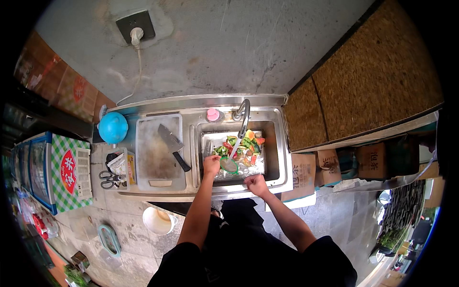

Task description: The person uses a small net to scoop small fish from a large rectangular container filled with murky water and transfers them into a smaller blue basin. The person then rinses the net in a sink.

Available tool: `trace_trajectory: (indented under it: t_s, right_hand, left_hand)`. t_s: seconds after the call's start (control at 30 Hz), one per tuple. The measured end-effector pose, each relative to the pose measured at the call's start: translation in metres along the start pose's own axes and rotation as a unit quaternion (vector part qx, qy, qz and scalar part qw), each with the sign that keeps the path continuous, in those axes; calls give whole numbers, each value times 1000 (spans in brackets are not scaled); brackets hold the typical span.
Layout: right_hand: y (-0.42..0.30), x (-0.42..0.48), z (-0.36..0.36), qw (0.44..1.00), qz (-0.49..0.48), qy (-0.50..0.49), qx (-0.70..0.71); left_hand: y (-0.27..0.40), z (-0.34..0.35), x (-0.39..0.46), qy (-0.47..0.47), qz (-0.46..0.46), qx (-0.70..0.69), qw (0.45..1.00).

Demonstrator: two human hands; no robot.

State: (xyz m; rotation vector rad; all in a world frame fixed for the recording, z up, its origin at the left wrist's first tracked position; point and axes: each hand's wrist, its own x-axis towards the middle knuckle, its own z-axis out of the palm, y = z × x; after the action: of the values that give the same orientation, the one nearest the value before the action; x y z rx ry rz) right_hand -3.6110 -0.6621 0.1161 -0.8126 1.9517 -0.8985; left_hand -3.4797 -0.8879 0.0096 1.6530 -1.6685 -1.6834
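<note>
My left hand is at the left side of the steel sink, its fingers closed on the edge of a small green-rimmed oval piece, perhaps a strainer. Water from the curved tap falls on or just beside it. My right hand is curled over the sink's front edge; whether something is pinched in its fingers is too small to make out. Below the tap, a heap of cut vegetable scraps, green, red and orange, lies on a shiny metal surface in the basin.
Left of the basin, a cleaver with a black handle rests on a cutting board. A blue round container, a bin holding scissors and a pink-topped bottle stand nearby. A white bucket is on the floor.
</note>
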Motion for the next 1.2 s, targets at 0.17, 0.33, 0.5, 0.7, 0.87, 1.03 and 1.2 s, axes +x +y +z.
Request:
trace_trajectory:
  t_s: [0.17,0.33,0.5,0.7,0.87,1.03,1.2]
  right_hand:
    - [-5,8,-12,986,-112,45,-112]
    - [0,20,-27,972,-156,54,-166]
    - [-4,48,-26,967,-178,47,-173]
    - [7,53,-56,957,-193,45,-210]
    - [2,69,-55,950,-197,34,-238]
    - [-3,80,-33,951,-200,18,-236]
    - [-7,87,-25,954,-178,46,-237]
  left_hand:
    - [5,-4,15,-49,30,52,997]
    - [13,-14,16,-106,56,70,990]
    - [18,-36,11,-68,134,52,987]
    - [31,-19,-25,-39,127,70,989]
    - [16,-17,-43,8,115,6,993]
    - [20,-43,-55,60,126,23,990]
    - [17,-43,-50,58,167,-13,984]
